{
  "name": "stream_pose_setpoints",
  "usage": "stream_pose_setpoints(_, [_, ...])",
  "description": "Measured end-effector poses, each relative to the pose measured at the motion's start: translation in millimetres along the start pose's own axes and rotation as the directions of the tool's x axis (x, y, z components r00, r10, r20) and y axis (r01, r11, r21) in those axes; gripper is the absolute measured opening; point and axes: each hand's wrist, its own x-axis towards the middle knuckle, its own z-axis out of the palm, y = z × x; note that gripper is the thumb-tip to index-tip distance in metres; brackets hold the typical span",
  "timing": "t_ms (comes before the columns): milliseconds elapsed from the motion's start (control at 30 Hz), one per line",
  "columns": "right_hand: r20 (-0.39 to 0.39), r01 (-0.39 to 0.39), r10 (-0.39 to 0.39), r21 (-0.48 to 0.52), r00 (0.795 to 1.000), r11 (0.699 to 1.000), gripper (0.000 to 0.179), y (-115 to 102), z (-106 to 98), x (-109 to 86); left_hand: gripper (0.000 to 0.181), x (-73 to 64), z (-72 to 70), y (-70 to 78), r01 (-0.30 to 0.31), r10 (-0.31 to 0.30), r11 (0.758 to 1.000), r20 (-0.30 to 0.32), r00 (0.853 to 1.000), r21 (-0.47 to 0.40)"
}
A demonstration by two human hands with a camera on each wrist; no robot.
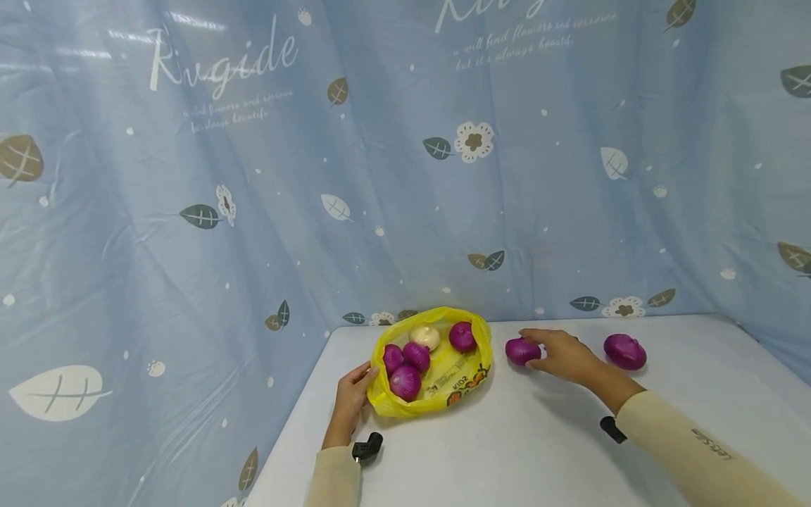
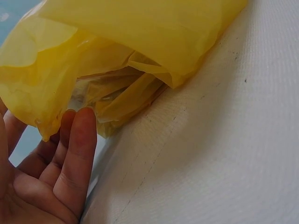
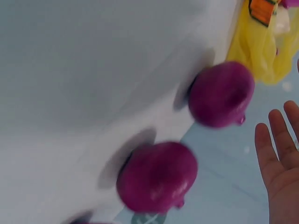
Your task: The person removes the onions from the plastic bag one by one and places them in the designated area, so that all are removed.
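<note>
A yellow plastic bag [image 1: 469,394] lies with its mouth wide on the table. Several purple onions [image 1: 405,383] and one pale onion [image 1: 424,337] sit inside it. My left hand [image 1: 351,398] holds the bag's left rim; in the left wrist view the yellow film [image 2: 140,28] drapes over its fingers. Right of the bag, my right hand [image 1: 560,355] reaches around a purple onion [image 1: 522,351], thumb and fingertips right at its side. In the right wrist view the fingers [image 3: 280,135] are straight and spread, beside the onions.
Another purple onion [image 1: 625,351] rests on the white table [image 1: 481,458] at the right, beyond my wrist. The right wrist view has a second onion [image 3: 156,177] beside the one nearest the bag. A blue patterned curtain [image 1: 393,176] hangs behind the table.
</note>
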Motion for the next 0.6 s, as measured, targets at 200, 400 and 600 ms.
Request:
stream_pose_setpoints(200, [0.0, 0.052, -0.052, 0.036, 0.999, 0.998, 0.066, -19, 22, 13.6, 0.059, 0.5, 1.4, 0.9, -0.009, 0.009, 1.0, -0.001, 1.0, 0.006])
stream_pose_setpoints(400, [0.028, 0.06, -0.063, 0.087, 0.998, 0.994, 0.063, -43, 43, 23.4, 0.059, 2.6, 2.7, 0.7, -0.02, 0.02, 1.0, -0.003, 1.0, 0.005])
stream_pose_setpoints(600, [0.019, 0.124, -0.128, 0.137, 0.992, 0.983, 0.059, -62, 69, 32.8, 0.057, 2.3, 0.7, -3.4, -0.014, 0.014, 1.0, -0.008, 1.0, 0.022])
